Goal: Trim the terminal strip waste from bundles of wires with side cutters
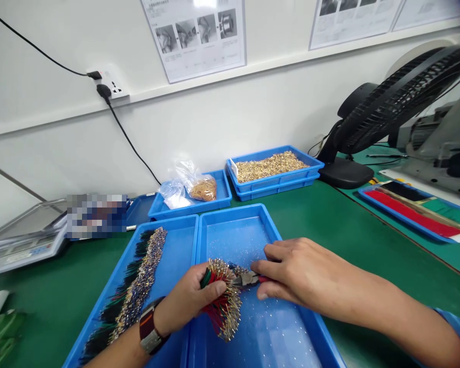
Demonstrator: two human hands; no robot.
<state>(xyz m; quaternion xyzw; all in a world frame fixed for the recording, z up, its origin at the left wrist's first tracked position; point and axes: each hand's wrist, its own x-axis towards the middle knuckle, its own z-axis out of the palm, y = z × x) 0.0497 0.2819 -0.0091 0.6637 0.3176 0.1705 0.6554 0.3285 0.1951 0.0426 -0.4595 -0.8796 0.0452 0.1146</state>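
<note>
My left hand is closed around a thick bundle of wires, red and green, with gold-coloured metal tips fanning out. In my right hand is a pair of pliers or cutters with red handles; its jaws reach in among the metal tips at the bundle's upper right. The palm of my right hand and most of the handles are hidden. Both hands are over a blue tray scattered with small bright bits. Beside it on the left, another blue tray holds a long row of dark wires with metal tips.
Stacked blue trays at the wall hold many small gold-coloured metal pieces. A tray with plastic bags stands beside them. At the right are a black fan and a tray of coloured strips. A scale-like device lies left.
</note>
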